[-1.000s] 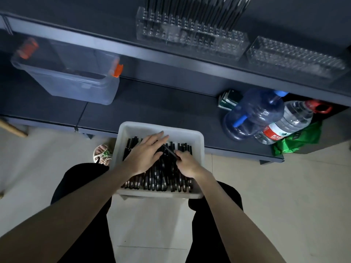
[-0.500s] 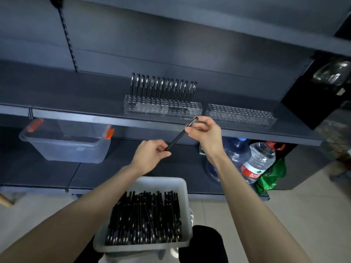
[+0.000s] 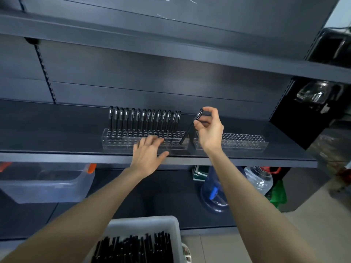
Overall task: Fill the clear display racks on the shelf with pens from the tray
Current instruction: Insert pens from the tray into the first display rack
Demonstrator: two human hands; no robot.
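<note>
The tray (image 3: 171,223), nearest the viewer and below the shelf (image 3: 57,153), is packed with black pens (image 3: 136,247) lying side by side. Each pen is judged light, stiff and smooth-barrelled. A fingertip pinch near the cap end suffices and leaves the tip free to find a hole, and a firm pinch stops the barrel slipping. Above the tray, the left hand (image 3: 148,151) lies fingers spread and flat over the front rows of the left rack (image 3: 114,143), holding nothing, apparently to steady it. The clear plastic rack is judged light and liable to slide if pushed. The right hand (image 3: 209,130) pinches one pen (image 3: 187,134) at its upper end between thumb and fingers. That pen is tilted, its lower tip at the right end of the left rack, not yet seated upright. The left rack's back row (image 3: 144,119) carries standing pens across nearly its whole length, and the rows in front show open holes. The right rack (image 3: 247,142), just beside it, shows no pens.
</note>
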